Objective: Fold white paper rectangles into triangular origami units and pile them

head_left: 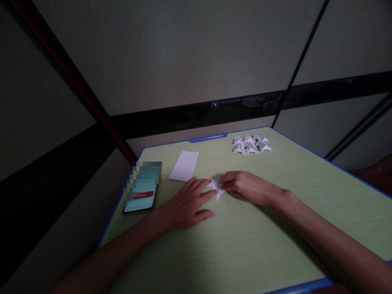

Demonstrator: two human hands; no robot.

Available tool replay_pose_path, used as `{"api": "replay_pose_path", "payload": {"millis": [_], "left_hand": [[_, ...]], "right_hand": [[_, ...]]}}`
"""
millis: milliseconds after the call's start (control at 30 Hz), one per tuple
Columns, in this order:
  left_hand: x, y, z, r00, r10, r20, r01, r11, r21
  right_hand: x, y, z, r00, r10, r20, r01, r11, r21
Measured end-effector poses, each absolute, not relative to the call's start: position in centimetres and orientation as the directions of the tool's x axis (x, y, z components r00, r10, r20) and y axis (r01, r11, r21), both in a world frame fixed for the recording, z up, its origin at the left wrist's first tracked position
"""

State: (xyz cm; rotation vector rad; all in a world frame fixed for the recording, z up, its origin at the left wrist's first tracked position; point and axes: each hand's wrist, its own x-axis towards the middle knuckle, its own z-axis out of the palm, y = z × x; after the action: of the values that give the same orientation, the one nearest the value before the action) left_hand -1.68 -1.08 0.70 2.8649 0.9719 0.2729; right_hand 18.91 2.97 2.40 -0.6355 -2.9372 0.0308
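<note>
A small folded white paper piece (217, 187) lies on the table between my two hands. My left hand (192, 202) rests with its fingers spread, the fingertips touching the paper's left side and its lower part. At the paper's right edge, my right hand (240, 185) has its fingers curled and pressed together on the paper in a pinch. The right fingertips hide that end of the paper. Farther back on the right stand several folded white paper figures (251, 145), grouped in two rows.
White paper sheets (184, 165) lie beyond my left hand. A phone (142, 190) with a lit screen is at the table's left edge. The pale green table (245, 245) has a blue rim, and a panelled wall (196, 61) stands behind it.
</note>
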Motion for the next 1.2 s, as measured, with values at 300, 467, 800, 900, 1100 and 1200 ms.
{"api": "replay_pose_path", "payload": {"millis": [300, 467, 800, 900, 1100, 1200], "left_hand": [[-1.26, -1.26, 1.04, 0.804, 0.576, 0.148, 0.568, -0.818, 0.095], [-1.22, -1.29, 0.91, 0.82, 0.564, 0.098, 0.557, -0.825, 0.094], [-1.56, -1.01, 0.93, 0.79, 0.607, 0.092, 0.592, -0.793, 0.146], [-1.52, -0.96, 1.09, 0.768, 0.635, 0.084, 0.619, -0.77, 0.153], [-1.6, -0.92, 1.1, 0.751, 0.658, 0.061, 0.642, -0.748, 0.166], [-1.67, -0.93, 0.96, 0.745, 0.664, 0.065, 0.642, -0.74, 0.199]], "right_hand": [[19.53, 2.97, 2.58, -0.858, 0.496, 0.137, 0.471, 0.864, -0.177], [19.56, 3.06, 2.48, -0.853, 0.503, 0.14, 0.468, 0.855, -0.222], [19.57, 3.28, 2.43, -0.857, 0.497, 0.137, 0.461, 0.857, -0.228], [19.52, 3.17, 2.5, -0.855, 0.502, 0.13, 0.47, 0.856, -0.215], [19.6, 3.09, 2.41, -0.87, 0.461, 0.176, 0.421, 0.879, -0.221], [19.74, 3.15, 2.29, -0.878, 0.443, 0.179, 0.404, 0.889, -0.217]]}}
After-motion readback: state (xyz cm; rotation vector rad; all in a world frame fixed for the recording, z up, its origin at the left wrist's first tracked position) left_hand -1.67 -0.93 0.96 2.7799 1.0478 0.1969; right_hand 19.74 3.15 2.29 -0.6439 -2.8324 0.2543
